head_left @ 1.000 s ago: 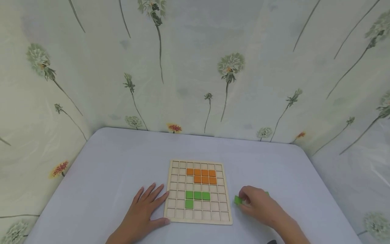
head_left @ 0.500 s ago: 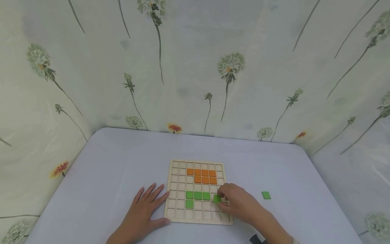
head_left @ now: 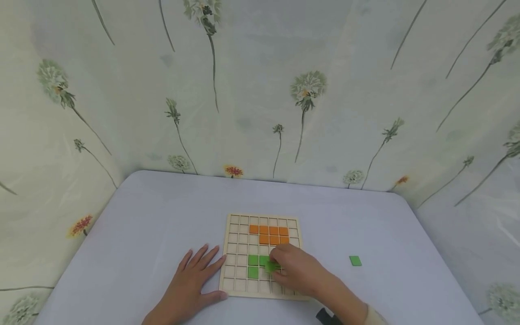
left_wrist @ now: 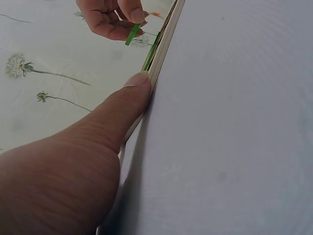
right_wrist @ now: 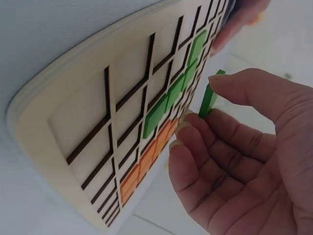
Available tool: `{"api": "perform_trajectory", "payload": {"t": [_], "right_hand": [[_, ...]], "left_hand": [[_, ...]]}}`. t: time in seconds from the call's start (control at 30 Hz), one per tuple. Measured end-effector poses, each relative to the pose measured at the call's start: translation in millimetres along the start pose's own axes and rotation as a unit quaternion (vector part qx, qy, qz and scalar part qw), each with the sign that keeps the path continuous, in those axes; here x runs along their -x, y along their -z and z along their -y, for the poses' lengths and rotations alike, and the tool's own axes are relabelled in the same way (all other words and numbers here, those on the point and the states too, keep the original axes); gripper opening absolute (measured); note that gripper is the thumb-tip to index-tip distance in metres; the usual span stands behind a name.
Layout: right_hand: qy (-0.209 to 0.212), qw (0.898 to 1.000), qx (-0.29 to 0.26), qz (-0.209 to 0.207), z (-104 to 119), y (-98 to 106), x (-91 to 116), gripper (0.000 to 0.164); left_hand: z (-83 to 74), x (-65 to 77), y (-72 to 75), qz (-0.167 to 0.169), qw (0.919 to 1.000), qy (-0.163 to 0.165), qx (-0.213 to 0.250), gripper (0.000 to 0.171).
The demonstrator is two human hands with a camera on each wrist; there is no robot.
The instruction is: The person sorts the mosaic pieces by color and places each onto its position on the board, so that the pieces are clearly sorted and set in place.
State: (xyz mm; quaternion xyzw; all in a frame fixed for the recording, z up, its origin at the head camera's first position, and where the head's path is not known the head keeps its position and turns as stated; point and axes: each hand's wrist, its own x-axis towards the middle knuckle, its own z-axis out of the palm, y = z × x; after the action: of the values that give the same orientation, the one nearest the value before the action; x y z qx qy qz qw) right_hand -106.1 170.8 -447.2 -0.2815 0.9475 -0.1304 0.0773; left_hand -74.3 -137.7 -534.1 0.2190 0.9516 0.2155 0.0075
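My right hand (head_left: 298, 268) pinches a small square green tile (right_wrist: 209, 100) between thumb and fingers, held just above the wooden grid board (head_left: 239, 293). In the right wrist view the tile stands on edge, apart from the board. Green tiles (head_left: 253, 272) sit in the board's cells in an L shape, partly covered by the right hand in the head view. Farther up the board, orange tiles (head_left: 263, 239) fill two neighbouring rows. My left hand (head_left: 188, 284) lies flat with fingers spread, its thumb and a fingertip touching the board's left edge.
One loose green tile (head_left: 355, 260) lies on the white table (head_left: 170, 203) to the right of the board. Behind the table hangs a flower-patterned cloth (head_left: 243, 90). A dark strapped device (head_left: 327, 317) shows under the right wrist.
My right hand has carried the green tile leftward from the table beside the board to over the grid, uncovering the loose tile on the right. The left hand stays put.
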Motion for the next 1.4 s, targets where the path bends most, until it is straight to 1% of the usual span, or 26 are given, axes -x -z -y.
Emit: {"api": "perform_trajectory", "payload": {"t": [0.23,0.4,0.73,1.07,1.4], "right_hand": [[0.005,1.000,0.009,0.003,5.0,-6.9,-5.6,0.014],[0.010,1.000,0.024,0.006,5.3,-10.5,-7.0,0.016],[0.005,0.998,0.052,0.026,7.5,-15.8,-10.3,0.011],[0.009,0.998,0.054,0.023,8.1,-17.1,-11.6,0.009],[0.005,0.998,0.056,0.028,7.3,-19.8,-12.4,0.011]], "left_hand": [[-1.0,0.2,0.2,-0.002,1.0000,-0.001,0.000,0.090],[-2.2,-0.5,3.1,-0.001,1.0000,-0.002,-0.002,0.090],[-0.7,-1.0,2.9,-0.001,0.9999,-0.004,-0.009,0.091],[0.3,-0.5,3.8,0.002,1.0000,-0.002,-0.006,0.090],[1.4,0.3,1.1,0.004,1.0000,-0.003,0.002,0.090]]}}
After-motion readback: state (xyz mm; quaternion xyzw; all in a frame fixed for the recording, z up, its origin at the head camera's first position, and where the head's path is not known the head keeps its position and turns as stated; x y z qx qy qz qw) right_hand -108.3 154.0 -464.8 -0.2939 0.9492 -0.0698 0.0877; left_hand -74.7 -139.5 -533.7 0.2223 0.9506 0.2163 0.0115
